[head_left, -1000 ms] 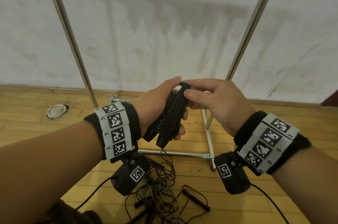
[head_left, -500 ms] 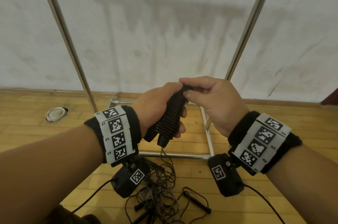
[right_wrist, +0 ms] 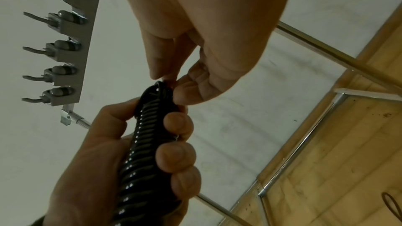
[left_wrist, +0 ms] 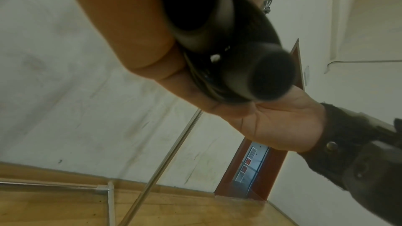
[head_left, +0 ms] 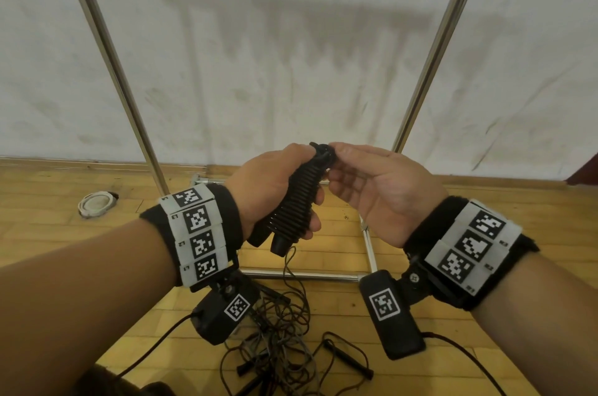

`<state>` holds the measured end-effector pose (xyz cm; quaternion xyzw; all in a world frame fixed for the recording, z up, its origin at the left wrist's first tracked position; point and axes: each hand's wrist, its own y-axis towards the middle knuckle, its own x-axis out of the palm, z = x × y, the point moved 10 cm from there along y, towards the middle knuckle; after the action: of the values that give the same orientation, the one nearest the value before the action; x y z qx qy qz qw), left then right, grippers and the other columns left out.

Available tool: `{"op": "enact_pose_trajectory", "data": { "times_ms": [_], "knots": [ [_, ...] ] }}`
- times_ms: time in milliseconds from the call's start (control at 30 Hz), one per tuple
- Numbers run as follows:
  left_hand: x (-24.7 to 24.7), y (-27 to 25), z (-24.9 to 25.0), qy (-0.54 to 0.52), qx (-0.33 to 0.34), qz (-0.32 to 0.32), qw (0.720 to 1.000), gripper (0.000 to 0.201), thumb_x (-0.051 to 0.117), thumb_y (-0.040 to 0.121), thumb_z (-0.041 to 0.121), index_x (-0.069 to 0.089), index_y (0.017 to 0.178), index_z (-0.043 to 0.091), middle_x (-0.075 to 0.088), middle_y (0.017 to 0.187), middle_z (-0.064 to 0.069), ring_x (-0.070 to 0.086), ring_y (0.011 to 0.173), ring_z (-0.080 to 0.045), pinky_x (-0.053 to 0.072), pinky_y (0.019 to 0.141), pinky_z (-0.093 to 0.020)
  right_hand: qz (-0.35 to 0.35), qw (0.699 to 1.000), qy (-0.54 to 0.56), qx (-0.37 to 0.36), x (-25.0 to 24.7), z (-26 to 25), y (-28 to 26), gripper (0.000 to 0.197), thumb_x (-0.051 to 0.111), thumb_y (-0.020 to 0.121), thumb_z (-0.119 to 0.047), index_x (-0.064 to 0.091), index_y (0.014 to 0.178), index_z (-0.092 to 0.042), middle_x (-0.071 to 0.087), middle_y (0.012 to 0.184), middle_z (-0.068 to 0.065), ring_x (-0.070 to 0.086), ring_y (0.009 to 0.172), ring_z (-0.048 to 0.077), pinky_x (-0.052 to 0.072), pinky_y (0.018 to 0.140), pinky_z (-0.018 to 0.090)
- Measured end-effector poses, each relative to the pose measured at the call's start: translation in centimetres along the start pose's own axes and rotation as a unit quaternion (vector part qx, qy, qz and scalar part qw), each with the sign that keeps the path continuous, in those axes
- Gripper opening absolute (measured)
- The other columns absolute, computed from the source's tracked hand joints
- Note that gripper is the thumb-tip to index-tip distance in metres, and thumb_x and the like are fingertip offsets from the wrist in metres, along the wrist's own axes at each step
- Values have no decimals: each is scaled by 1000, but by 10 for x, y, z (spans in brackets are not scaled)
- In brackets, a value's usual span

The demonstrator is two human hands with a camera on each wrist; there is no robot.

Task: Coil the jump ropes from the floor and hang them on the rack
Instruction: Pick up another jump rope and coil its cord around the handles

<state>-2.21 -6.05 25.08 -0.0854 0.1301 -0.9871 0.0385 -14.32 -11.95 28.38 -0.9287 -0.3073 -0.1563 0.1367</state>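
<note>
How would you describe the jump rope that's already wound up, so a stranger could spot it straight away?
Start at the metal rack against the white wall; two hands meet in front of it. The left hand grips a wound black rope, its top pinched by the right hand. The other ropes lie tangled on the floor.

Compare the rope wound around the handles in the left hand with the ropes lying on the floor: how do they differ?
The wound rope sits in tight, even turns around two handles, gripped by the left hand, with the right hand pinching its top end. The floor ropes lie in a loose, tangled heap on the wooden boards, untouched. The wound rope is raised in front of the rack; the heap lies below, near the rack's base. Both look dark and thin.
</note>
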Motion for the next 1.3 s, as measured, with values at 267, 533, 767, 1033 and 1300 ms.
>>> {"op": "enact_pose_trajectory", "data": {
  "times_ms": [267,533,767,1033,1300],
  "knots": [
    [-3,-1,1,23,2,4,1000,50,58,93,50,58,120,9,72,83,-14,72,65,-38,60,60,-42,10,1000,20,17,2,12,0,30,69,90,-2,73,120,-4,72,100,13,67,78,18,58,67,28],
    [2,-3,6,25,14,-16,999,45,62,92,49,61,118,12,72,83,-13,72,61,-37,59,54,-39,14,999,38,2,8,11,-2,42,67,91,-1,60,133,2,62,101,17,54,69,17,47,63,30],
    [-4,0,6,14,28,-1,999,45,67,91,46,62,120,12,71,84,-14,72,64,-38,60,60,-43,18,1000,-4,-23,12,5,-1,37,64,94,2,58,130,5,59,91,14,54,65,15,48,61,28],
    [-14,-1,16,-11,41,4,999,16,76,89,38,77,90,22,74,91,-14,74,80,-34,60,72,-44,-10,995,-72,-62,16,-9,-2,33,61,94,6,64,124,-7,59,73,5,54,61,16,49,59,29],
    [14,-10,16,-30,43,-92,994,28,73,90,18,66,116,9,73,99,-17,73,92,-33,60,82,-51,-84,996,-28,15,20,-2,-8,32,45,103,-3,64,128,-7,53,78,17,51,52,17,41,44,26]
  ]
}}
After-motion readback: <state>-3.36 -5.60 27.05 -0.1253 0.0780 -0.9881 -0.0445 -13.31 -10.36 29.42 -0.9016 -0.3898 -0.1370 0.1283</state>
